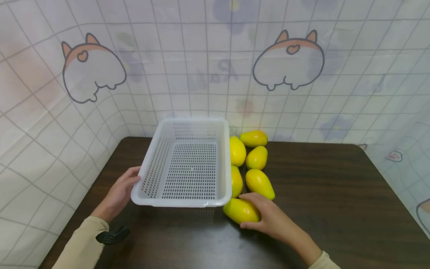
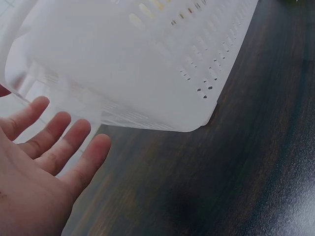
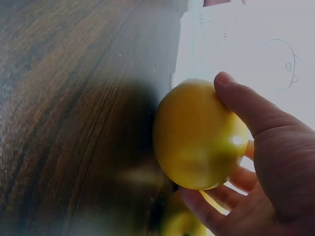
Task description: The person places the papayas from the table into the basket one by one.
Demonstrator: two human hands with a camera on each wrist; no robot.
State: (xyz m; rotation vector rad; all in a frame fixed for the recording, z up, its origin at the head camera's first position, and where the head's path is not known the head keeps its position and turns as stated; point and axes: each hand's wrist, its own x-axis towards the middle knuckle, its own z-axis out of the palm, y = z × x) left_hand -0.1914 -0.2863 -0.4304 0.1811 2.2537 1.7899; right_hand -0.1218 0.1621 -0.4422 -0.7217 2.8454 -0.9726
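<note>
A white perforated plastic basket (image 1: 191, 168) stands on the table with nothing in it. My left hand (image 1: 121, 190) is at its left side, the fingers fairly straight and spread. In the left wrist view the fingers (image 2: 78, 142) reach toward the basket wall (image 2: 123, 64). By the basket's near right corner, my right hand (image 1: 265, 216) grips a yellow mango (image 1: 241, 211) with thumb and fingers around it. The right wrist view shows that same mango (image 3: 197, 135) low over or on the tabletop; which of the two I cannot tell.
More yellow mangoes, several in all, lie along the basket's right side, among them one mango (image 1: 259, 184) close beyond my right hand. The dark wooden table (image 1: 336, 194) extends to the right. A patterned curtain (image 1: 208, 67) hangs behind and at both sides.
</note>
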